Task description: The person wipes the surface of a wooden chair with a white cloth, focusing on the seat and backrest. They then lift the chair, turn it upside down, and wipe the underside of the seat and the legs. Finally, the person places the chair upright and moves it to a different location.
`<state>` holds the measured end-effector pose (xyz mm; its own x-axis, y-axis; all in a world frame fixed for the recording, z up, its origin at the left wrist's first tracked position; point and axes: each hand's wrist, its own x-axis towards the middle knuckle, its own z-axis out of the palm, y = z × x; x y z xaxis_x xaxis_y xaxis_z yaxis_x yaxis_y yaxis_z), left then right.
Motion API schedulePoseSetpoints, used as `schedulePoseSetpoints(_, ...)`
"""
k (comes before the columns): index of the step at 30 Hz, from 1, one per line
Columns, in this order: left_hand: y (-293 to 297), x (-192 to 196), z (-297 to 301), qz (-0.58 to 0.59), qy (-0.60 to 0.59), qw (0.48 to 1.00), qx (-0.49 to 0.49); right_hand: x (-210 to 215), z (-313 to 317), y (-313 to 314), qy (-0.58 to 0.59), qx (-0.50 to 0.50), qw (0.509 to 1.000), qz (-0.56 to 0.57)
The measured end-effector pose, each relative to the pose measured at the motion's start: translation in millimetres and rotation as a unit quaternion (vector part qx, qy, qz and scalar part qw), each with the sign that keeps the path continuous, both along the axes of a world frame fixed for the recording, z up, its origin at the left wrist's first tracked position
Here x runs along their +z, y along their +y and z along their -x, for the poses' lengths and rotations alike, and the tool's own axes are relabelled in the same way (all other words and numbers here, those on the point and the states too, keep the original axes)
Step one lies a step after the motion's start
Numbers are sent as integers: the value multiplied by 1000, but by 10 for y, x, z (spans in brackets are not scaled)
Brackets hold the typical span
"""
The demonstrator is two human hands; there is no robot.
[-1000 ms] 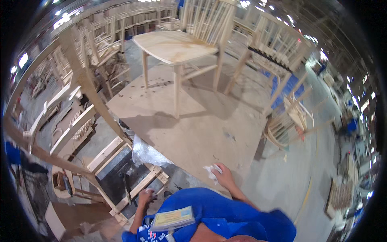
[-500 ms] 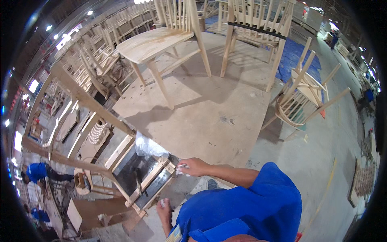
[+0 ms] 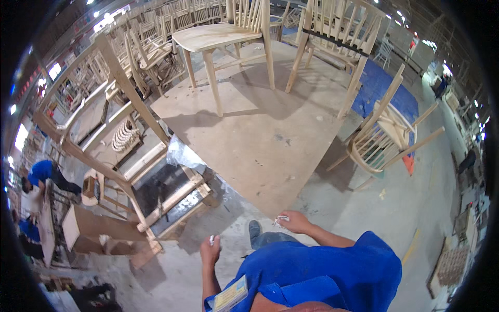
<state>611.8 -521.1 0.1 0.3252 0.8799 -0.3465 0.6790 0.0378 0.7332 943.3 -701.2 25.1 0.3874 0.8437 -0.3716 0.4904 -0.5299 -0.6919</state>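
My right hand (image 3: 296, 222) is closed around a small crumpled white piece (image 3: 281, 220), perhaps paper or cloth. Lower and to the left, my left hand (image 3: 210, 251) is closed too, with a small white bit (image 3: 211, 239) poking out at the top of its fingers. Neither hand touches any furniture. Ahead of them lies a flat brown board (image 3: 244, 151), on which stand an unpainted wooden chair (image 3: 215, 37) and a second chair with a black strap (image 3: 332, 39). A wooden frame stand (image 3: 176, 200) with a dark panel is left of my hands.
To the right, a spindle-back chair (image 3: 382, 136) lies tipped over beside a blue sheet (image 3: 387, 88). At the left are a brown box (image 3: 99, 229) and a co-worker in blue (image 3: 44, 174), bending over. Many bare wooden chairs (image 3: 145, 47) crowd the far left.
My body has turned and moved away from the wooden frame. My right hand, earlier beside the frame's corner, is now farther right by the board's near corner. Both hands stay closed.
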Motion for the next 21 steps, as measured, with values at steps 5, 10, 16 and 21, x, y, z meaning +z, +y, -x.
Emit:
schedulePoseSetpoints(5,-745,-98,-212,79,9,996,28,80,-217,-374,25,23,999,-7)
schedulePoseSetpoints(10,-1200,-71,-639,-3,66,996,-56,69,-586,-364,79,15,997,9)
schedulePoseSetpoints(16,-1053,-15,-1785,61,55,997,13,-116,-1983,-668,12,19,997,-69)
schedulePoseSetpoints(21,-689,106,-2859,-10,24,999,-41,46,-3407,-1150,-99,-105,988,-57)
